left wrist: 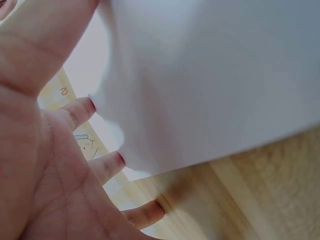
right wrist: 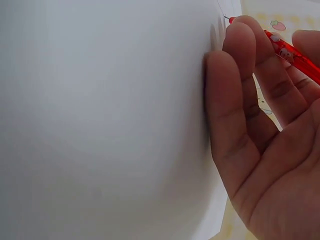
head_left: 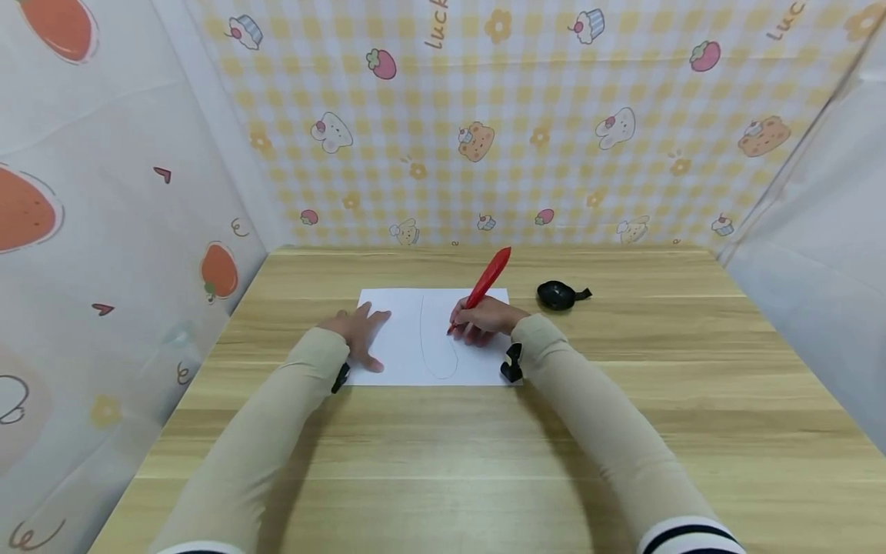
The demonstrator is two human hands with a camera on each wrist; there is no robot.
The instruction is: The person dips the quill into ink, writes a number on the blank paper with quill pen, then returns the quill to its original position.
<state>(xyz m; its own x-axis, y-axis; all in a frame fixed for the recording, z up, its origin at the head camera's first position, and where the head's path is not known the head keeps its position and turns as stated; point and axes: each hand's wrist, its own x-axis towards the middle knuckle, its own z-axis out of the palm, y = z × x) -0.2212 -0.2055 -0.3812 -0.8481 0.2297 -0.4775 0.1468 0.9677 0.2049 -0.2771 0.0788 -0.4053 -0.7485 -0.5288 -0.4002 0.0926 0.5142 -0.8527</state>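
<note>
A sheet of white paper point(head_left: 401, 346) lies on the table, with a thin U-shaped pen line drawn down, round and partway up again. My right hand point(head_left: 484, 317) pinches a red pen point(head_left: 488, 277), its tip on the paper at the upper right end of that line. In the right wrist view the pen point(right wrist: 300, 62) shows small printed figures, and the fingers of my right hand point(right wrist: 270, 115) rest along the paper. My left hand point(head_left: 360, 335) lies with fingers spread over the sheet's left edge. The left wrist view shows the fingertips point(left wrist: 114, 159) at that edge.
A small black pan-shaped object point(head_left: 556, 295) with a short handle sits right of the paper, close beyond my right wrist. The wooden table point(head_left: 443, 462) runs back to a yellow checked cloth point(head_left: 443, 185). A printed white cloth point(head_left: 138, 231) hangs on the left.
</note>
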